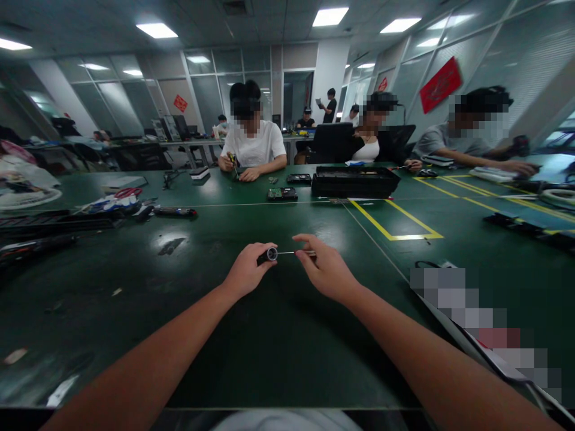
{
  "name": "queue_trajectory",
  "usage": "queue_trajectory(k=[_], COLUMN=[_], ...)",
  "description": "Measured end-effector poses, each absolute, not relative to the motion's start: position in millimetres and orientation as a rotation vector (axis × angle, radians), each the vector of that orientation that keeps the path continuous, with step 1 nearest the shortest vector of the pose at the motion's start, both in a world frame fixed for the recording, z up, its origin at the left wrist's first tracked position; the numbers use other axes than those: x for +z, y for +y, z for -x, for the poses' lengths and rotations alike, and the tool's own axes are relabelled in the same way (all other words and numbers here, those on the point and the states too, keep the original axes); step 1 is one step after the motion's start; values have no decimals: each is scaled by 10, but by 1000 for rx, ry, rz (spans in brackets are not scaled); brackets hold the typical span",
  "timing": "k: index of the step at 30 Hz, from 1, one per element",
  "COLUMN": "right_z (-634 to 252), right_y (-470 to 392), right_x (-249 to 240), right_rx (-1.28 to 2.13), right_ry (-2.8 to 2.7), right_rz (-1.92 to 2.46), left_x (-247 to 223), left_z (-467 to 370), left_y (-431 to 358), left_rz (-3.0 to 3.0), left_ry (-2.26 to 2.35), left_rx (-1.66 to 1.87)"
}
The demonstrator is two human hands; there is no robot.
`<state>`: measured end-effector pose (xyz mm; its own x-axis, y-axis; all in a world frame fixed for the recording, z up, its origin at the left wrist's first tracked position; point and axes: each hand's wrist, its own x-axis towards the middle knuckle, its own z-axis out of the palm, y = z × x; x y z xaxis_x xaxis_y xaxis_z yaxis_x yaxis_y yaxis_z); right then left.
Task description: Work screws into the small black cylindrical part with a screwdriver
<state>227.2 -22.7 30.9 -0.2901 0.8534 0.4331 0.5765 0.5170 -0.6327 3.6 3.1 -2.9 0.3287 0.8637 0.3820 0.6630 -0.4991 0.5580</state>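
Forearms [179,342] stretched forward and inward over the near edge of the table [287,359], wrists bent slightly toward each other. Left hand [247,269] curled snugly around a short dark cylinder [270,255], pale-rimmed round end facing back toward that edge. Right hand [327,268] in a narrow pinch on a slim tool [286,252], index finger lifted, thin shaft pointing left to the cylinder; contact at the tip impossible to tell. Cylinder and tool both well in from the near edge.
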Motion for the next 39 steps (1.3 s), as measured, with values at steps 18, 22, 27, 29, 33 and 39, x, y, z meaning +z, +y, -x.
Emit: queue_trajectory(k=[18,22,27,29,33,39], right_z=[-2263,-2258,-2251,-2249,-2257,-2280], right_y=[-272,-242,-227,-231,-215,-160], right_x=[361,371,333,325,317,247], right_rx=[536,510,514,543,586,725], right_ry=[-1983,-1984,-1982,-1951,-1869,-1799], right_rz=[1148,1263,1210,1147,1106,1128], left_x=[2,-23,-24,-9,15,10], left_z=[-43,-39,-31,-35,-51,-60], left_y=[16,21,26,26,19,0], left_rz=[-2307,-2310,-2306,-2300,-2278,-2272], left_ry=[1381,1372,1386,1404,1434,1440], left_rx=[921,913,918,939,936,913])
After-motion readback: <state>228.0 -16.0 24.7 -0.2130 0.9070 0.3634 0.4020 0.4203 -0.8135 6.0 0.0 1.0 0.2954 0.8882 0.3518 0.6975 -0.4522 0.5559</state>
